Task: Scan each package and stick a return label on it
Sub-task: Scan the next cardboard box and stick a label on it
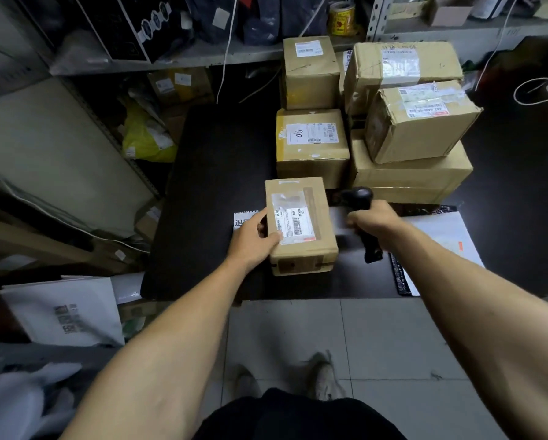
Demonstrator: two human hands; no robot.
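scan step | left hand [253, 239] steadies small box [299, 224] | right hand [372, 220] grips scanner [360, 217] | aim squarely at barcode label [295, 224]

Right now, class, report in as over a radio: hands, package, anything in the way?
Left hand gripping small package on black table. Right hand holding scanner beside it. Stacked boxes behind, not blocking.

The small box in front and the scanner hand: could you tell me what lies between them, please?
In the head view, only bare black table shows between the small box and the right hand gripping the scanner.
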